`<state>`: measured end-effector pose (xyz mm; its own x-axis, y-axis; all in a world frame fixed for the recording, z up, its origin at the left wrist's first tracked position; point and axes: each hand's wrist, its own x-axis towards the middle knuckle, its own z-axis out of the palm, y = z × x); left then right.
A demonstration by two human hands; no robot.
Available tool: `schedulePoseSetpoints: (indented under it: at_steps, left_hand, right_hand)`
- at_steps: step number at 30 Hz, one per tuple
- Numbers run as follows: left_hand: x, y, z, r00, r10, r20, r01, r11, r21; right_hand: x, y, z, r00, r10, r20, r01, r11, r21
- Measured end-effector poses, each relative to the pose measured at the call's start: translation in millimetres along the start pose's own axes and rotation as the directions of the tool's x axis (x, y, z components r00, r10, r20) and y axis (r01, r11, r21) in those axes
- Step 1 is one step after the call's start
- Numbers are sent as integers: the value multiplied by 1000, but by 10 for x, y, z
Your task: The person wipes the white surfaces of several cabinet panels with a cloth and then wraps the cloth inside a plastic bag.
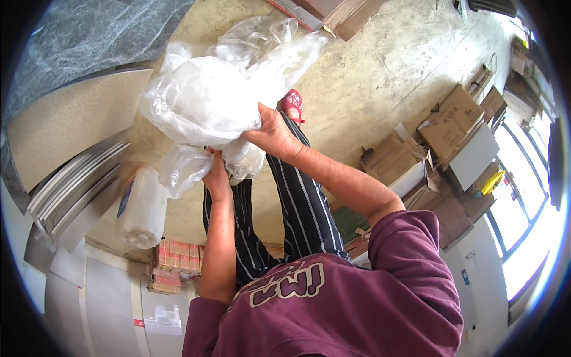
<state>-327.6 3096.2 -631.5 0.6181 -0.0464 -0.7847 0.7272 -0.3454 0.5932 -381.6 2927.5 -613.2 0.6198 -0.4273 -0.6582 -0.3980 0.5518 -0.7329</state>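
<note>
A big bundled clear plastic bag (205, 98) hangs in front of my legs, puffed out and whitish, with loose crumpled sheeting trailing at its far side and underneath. My right hand (272, 132) grips its right side, with the thumb toward me and the other fingers mostly hidden. Lower down, my left hand (218, 177) is closed on the gathered plastic below the bundle, its fingertips partly covered. Whatever may be inside the plastic cannot be made out.
Stone-look slabs (77, 119) lean at the left, near a white plastic jug (143, 208) on the floor. Small red-and-tan boxes (178, 256) are stacked behind. Cardboard boxes (450, 125) line the right side by a window; another carton (342, 15) lies at the far edge.
</note>
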Motion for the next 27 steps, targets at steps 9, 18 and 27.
schedulePoseSetpoints:
  at_steps: [9,18,27]
  left_hand:
    - [117,202,-106,981,-143,133,183,909,-374]
    - [223,117,-610,896,-178,406,327,883,-335]
    - [248,139,-445,882,-130,453,169,985,-47]
  right_hand:
    - [-258,83,206,912,353,208,-363,461,810]
    - [-259,197,333,949,-130,286,252,858,-447]
    - [-118,-726,363,863,-280,420,504,442,-742]
